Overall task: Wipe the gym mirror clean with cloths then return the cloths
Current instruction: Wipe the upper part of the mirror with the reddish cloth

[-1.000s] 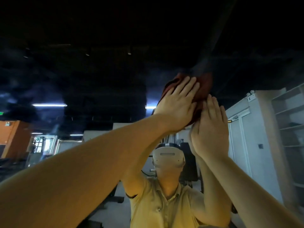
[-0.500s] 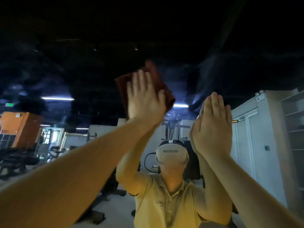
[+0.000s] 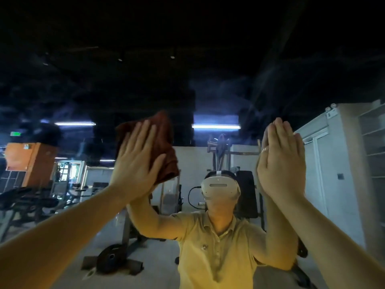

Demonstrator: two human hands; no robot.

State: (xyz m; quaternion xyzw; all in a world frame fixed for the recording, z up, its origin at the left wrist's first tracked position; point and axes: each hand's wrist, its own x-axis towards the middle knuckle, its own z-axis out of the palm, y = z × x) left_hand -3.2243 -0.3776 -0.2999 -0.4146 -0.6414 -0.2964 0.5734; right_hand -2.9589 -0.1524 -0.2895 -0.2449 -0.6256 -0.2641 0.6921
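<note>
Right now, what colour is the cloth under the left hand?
Reddish-brown folded cloth, pressed by the left hand; head view.

The mirror (image 3: pixel 187 84) stands upright, its glass hazy with smears above both hands. A reddish-brown cloth (image 3: pixel 164 142) lies bunched against it, pinned under the flat left hand (image 3: pixel 135 161) and sticking out above and to the right of the fingers. The right hand (image 3: pixel 285 161), well apart, lies flat on bare glass.

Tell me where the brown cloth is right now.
Head view, left of centre: the brown cloth is pressed against the mirror under the flat left hand, apart from the right hand.
</note>
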